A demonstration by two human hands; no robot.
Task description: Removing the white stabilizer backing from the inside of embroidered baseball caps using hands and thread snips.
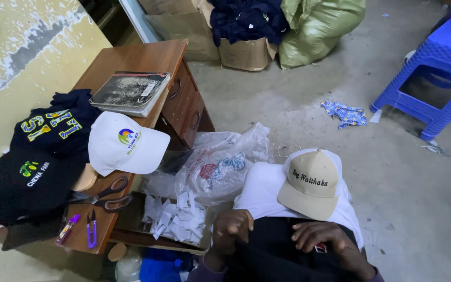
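Holding white paper scraps (176, 218), an open drawer (131, 222).

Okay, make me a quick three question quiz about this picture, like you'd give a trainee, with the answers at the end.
1. Multiple choice: what does the left hand grip? A) scissors B) a black garment C) a book
2. True or false: the tan cap lies on a white cloth.
3. What lies on the wooden desk just in front of the white cap?

Key
1. B: both the left hand and the right hand are on the black garment.
2. True.
3. Scissors with reddish-brown handles.
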